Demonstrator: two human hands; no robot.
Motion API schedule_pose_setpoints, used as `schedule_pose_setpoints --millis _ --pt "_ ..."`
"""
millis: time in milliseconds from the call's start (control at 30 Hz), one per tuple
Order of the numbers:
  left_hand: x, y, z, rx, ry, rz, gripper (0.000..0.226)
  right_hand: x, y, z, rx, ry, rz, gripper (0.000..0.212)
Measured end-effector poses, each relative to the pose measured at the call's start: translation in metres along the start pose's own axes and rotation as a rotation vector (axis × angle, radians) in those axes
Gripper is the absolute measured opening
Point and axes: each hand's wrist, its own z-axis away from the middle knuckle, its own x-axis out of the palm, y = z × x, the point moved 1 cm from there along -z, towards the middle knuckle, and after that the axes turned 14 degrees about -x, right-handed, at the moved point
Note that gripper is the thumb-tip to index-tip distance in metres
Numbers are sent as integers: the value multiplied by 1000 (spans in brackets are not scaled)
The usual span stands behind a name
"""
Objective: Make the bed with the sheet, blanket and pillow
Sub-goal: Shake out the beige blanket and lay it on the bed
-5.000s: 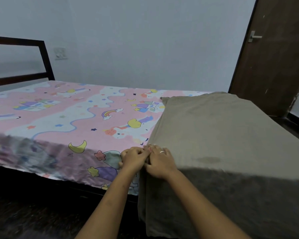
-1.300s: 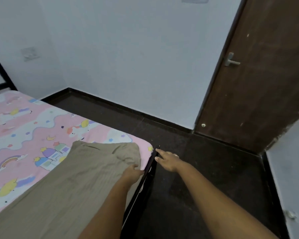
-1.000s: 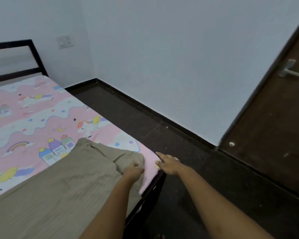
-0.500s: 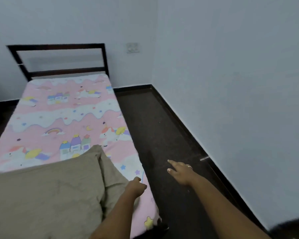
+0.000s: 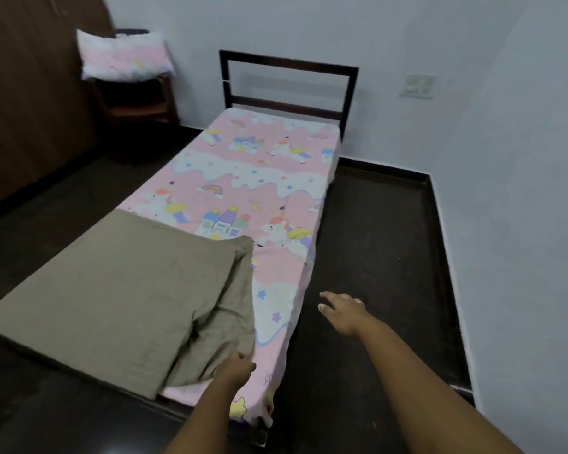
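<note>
— Why is the blanket (image 5: 112, 290) bunched at the foot of the bed?

— It's folded, lying across the near end on top of the sheet (image 5: 259, 178). I'd guess it's parked there to be drawn up toward the headboard (image 5: 289, 65). The left hand (image 5: 238, 368) is closed on its loose near-right corner, which is rumpled and turned over.

— And the other hand?

— The right hand (image 5: 341, 311) hangs over the floor (image 5: 374, 244) just right of the mattress, fingers spread, holding nothing.

— Where's the pillow?

— The pillow (image 5: 125, 55) sits on a small stand (image 5: 138, 99) in the far left corner, well apart from the bed.

— Room to work?

— A clear strip of floor runs along the bed's right side to the wall (image 5: 522, 191). The sheet lies flat, its right edge hanging over the mattress side. The blanket stops short of that edge.
</note>
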Motion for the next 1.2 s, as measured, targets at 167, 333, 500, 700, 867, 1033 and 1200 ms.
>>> schedule_pose_setpoints --millis 167,333,500,700,867,1033,1200 --pt "22 0 -25 -100 89 133 64 -9 12 -50 -128 -148 118 48" --pt "47 20 -30 -130 106 87 46 -15 32 -86 -233 -313 411 49" --pt "57 32 -13 -212 135 195 47 -12 25 -113 -406 -444 526 50" --pt "80 36 -4 -366 251 422 42 21 13 -154 -719 -534 588 49" --pt "127 46 -6 -437 347 578 35 55 40 -168 -899 -630 677 47" --pt "161 54 -19 -460 455 525 31 90 76 -179 -1034 -672 751 49" --pt "173 25 -54 -492 606 648 39 135 84 -198 -1249 -490 789 47"
